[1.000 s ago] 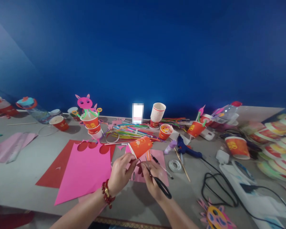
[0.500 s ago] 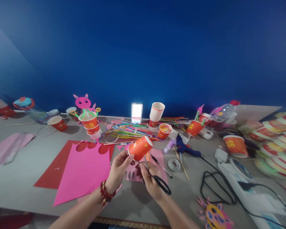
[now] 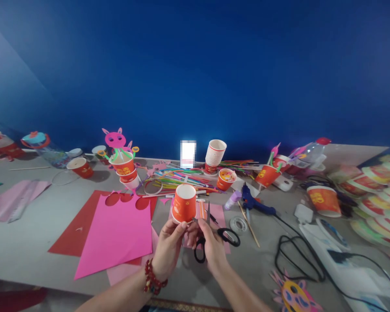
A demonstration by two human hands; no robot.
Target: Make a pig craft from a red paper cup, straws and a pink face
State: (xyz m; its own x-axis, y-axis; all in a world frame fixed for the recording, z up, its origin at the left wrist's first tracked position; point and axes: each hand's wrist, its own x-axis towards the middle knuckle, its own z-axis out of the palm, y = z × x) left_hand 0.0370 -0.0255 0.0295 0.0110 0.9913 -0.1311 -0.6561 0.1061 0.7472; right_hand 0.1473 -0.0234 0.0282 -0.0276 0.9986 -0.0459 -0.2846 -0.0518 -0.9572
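An orange-red paper cup (image 3: 184, 204) is held at its lower rim by my left hand (image 3: 170, 242), bottom end toward me. My right hand (image 3: 211, 245) is closed round black-handled scissors (image 3: 229, 236), whose blades are spread apart close to the cup's right side. One blade points up, the other toward the cup's lower rim. The fingers of both hands nearly meet under the cup. Beneath them lies a light pink sheet (image 3: 221, 212), partly hidden by the hands and the cup.
Bright pink paper (image 3: 120, 238) lies over red paper (image 3: 71, 225) at the left. A glue gun (image 3: 256, 203), tape roll (image 3: 238, 224) and purple glue stick (image 3: 233, 200) are on the right. Behind are colourful sticks (image 3: 182, 177) and stacked cups (image 3: 215, 151).
The cup has turned more upright and shifted slightly left. The scissors have opened wide, with their handles spread, and my right hand has turned with them.
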